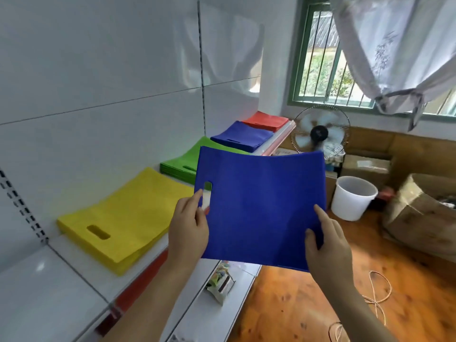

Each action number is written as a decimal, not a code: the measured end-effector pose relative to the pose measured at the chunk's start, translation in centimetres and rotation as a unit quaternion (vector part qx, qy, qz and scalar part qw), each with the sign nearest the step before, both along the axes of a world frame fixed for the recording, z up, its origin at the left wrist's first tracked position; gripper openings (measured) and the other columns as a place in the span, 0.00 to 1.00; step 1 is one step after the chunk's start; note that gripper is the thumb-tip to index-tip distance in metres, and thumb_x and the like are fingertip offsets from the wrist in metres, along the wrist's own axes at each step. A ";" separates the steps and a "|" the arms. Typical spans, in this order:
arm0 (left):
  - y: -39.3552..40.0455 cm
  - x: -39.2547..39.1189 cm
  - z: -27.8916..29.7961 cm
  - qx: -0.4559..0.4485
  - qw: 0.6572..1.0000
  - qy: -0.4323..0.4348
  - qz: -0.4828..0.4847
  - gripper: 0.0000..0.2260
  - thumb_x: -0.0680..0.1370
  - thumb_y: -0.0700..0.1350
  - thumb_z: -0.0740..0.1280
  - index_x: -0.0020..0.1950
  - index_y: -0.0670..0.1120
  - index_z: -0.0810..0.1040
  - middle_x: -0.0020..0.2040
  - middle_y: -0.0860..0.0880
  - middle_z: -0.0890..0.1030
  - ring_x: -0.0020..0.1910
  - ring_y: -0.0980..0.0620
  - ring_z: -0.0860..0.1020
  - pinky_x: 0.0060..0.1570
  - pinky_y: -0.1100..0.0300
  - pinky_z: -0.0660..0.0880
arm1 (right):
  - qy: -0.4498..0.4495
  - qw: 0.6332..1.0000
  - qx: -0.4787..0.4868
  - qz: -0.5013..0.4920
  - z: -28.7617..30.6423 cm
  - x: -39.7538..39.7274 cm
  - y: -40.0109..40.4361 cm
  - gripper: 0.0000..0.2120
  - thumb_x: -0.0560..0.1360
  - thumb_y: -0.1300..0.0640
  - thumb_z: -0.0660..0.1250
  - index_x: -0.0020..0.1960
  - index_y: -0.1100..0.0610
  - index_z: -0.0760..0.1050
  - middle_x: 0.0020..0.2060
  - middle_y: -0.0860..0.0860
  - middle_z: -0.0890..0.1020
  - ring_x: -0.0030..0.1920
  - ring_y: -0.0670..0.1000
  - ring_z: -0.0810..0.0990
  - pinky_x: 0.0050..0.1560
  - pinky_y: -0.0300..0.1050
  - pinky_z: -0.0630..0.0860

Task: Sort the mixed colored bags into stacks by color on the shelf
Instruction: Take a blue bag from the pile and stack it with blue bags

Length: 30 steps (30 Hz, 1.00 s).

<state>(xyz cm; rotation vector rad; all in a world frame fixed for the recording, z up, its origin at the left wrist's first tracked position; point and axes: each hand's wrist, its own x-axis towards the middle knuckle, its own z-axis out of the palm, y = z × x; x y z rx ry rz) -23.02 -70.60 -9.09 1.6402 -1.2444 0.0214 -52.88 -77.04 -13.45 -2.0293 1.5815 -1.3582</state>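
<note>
Shelf [74, 272], left to right: yellow stack [128, 218], green stack [182, 161], blue stack [243, 137], red stack [266, 119]. Blue bag [261, 208] held flat in air, in front of shelf, partly covering green stack. Left hand [188, 230] pinching bag's left edge beside handle slot, fingers curled. Right hand [325, 248] gripping lower right corner, thumb on top. Bucket [351, 196] and fan [320, 132] on floor further right.

I see both hands holding a blue bag [261, 206] flat at frame centre: left hand [188, 233] pinches its handle edge, right hand [325, 248] its lower right. Shelf [81, 270] at left carries yellow stack [128, 218], green stack [182, 161], blue stack [243, 135], red stack [266, 120].
</note>
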 end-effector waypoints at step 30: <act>-50.3 -13.7 -1.0 0.033 0.997 0.022 -0.061 0.22 0.86 0.40 0.59 0.78 0.56 0.71 0.54 0.54 0.74 0.48 0.60 0.76 0.42 0.73 0.69 | 0.020 0.995 0.054 -0.082 1.4 -14.3 -45.4 0.30 0.85 0.58 0.61 0.85 0.47 0.56 0.64 0.46 0.76 0.52 0.45 0.75 0.47 0.39 0.75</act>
